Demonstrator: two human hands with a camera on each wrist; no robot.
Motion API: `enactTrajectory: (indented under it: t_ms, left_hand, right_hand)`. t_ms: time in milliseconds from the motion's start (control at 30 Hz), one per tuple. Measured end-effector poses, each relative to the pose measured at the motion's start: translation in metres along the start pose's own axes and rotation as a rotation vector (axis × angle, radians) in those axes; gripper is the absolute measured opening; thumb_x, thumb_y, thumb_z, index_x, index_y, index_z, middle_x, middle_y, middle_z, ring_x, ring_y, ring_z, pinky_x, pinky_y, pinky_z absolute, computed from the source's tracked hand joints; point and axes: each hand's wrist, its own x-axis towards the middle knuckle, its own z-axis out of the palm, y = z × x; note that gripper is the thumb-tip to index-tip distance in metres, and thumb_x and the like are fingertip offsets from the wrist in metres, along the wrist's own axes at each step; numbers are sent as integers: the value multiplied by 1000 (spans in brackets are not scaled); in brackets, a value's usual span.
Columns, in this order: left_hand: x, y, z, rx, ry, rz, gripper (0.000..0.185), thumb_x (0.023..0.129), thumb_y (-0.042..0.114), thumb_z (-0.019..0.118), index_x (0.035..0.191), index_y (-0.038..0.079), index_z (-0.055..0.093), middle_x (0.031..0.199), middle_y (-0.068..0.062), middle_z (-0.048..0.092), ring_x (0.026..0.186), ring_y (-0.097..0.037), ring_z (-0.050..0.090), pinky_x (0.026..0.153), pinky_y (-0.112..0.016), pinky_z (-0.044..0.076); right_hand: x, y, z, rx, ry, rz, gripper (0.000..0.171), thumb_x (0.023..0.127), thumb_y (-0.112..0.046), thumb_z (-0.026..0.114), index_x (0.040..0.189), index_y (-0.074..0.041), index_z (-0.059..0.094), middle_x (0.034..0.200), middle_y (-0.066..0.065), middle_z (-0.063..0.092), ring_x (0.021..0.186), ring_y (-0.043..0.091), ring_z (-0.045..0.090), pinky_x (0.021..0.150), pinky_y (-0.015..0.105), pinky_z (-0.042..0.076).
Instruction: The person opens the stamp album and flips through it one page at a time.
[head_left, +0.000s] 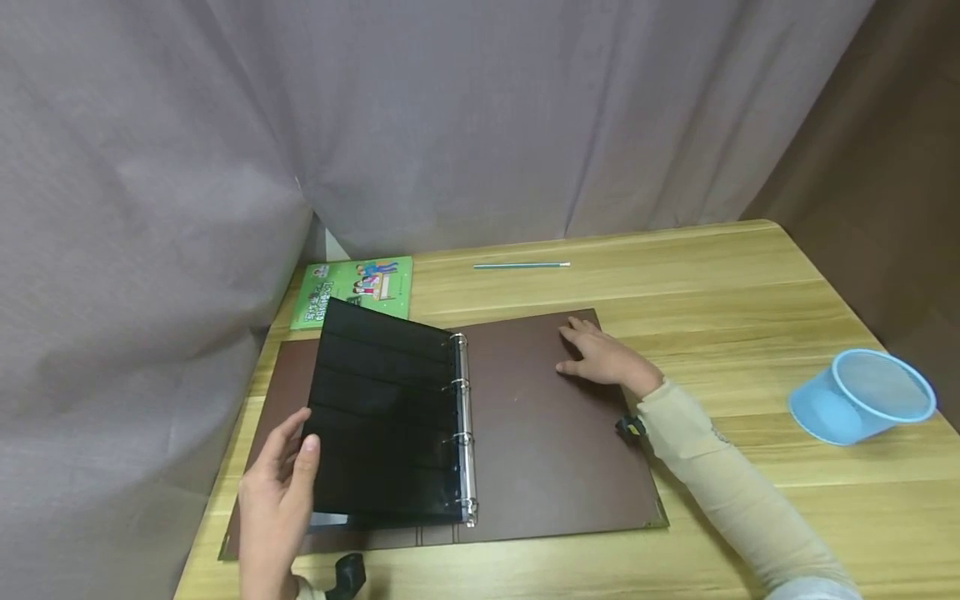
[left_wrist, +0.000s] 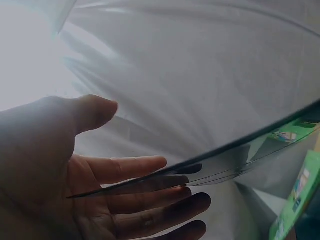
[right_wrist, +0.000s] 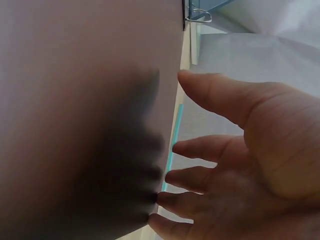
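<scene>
A brown ring binder (head_left: 555,442) lies spread open on the table, with metal rings (head_left: 466,408) down its middle. Black pocket pages (head_left: 382,417) hang on the rings, raised and tilted over the left cover. At their free left edge is my left hand (head_left: 276,492). Its fingers reach under the page (left_wrist: 235,143) in the left wrist view, while the thumb stands apart from it. Over the upper right corner of the right cover, my right hand (head_left: 603,357) has its fingers spread and holds nothing. Its fingertips are close over the brown surface (right_wrist: 75,55) in the right wrist view.
Behind the binder's left side lies a green illustrated book (head_left: 386,283), partly covered by the raised pages. A thin teal pencil (head_left: 521,266) lies near the table's back edge. On the right stands a blue mesh basket (head_left: 825,408). Grey curtain (head_left: 465,125) hangs behind the table.
</scene>
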Motion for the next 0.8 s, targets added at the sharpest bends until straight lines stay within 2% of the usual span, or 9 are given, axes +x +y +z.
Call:
enactTrajectory:
  t_ms: [100, 200, 267, 367, 433, 500, 800]
  left_hand:
    - [0, -6, -1, 11, -13, -22, 34, 103, 18, 61, 134, 3, 63, 129, -24, 65, 109, -34, 66, 82, -1, 39]
    - [1, -13, -2, 22, -31, -65, 37, 104, 22, 59, 135, 2, 61, 131, -26, 63, 114, -44, 63, 82, 0, 37]
    - [1, -19, -3, 31, -49, -108, 39, 105, 25, 58, 137, 3, 59, 134, -26, 60, 118, -46, 61, 84, -6, 40]
    - [1, -27, -4, 39, -75, -169, 42, 106, 29, 56, 140, 4, 57, 138, -26, 58, 122, -46, 58, 94, -27, 47]
    - [1, -32, -5, 41, -83, -197, 43, 106, 29, 55, 141, 4, 56, 139, -25, 57, 123, -46, 57, 96, -42, 46]
    - [2, -37, -6, 51, -89, -210, 43, 106, 28, 55, 141, 2, 55, 140, -25, 57, 123, -46, 57, 98, -50, 45]
    - [0, -60, -2, 128, -102, -220, 44, 106, 25, 55, 140, -2, 53, 138, -27, 57, 116, -47, 62, 94, -59, 49]
  right_hand:
    - [0, 2, 0, 14, 1, 19, 73, 100, -23, 65, 150, 16, 29, 159, 38, 12, 147, 53, 12, 118, 61, 17]
    - [0, 4, 0, 14, 1, 25, 74, 99, -22, 66, 150, 16, 29, 159, 39, 12, 147, 53, 12, 117, 62, 17]
    - [0, 5, 1, 7, -4, 26, 75, 98, -22, 67, 150, 16, 29, 159, 39, 11, 147, 53, 12, 117, 62, 17]
    - [1, 6, 3, -1, -16, 28, 76, 96, -22, 70, 149, 17, 30, 158, 39, 11, 147, 53, 11, 117, 61, 17]
    - [1, 7, 4, 3, -25, 28, 78, 95, -21, 71, 149, 17, 30, 159, 39, 10, 147, 53, 11, 117, 61, 17]
    - [1, 7, 5, 13, -29, 28, 79, 94, -21, 73, 149, 16, 30, 159, 38, 10, 147, 53, 10, 117, 62, 17]
    - [0, 7, 9, 48, -46, 36, 83, 89, -15, 77, 150, 16, 30, 160, 37, 8, 148, 53, 9, 117, 62, 16]
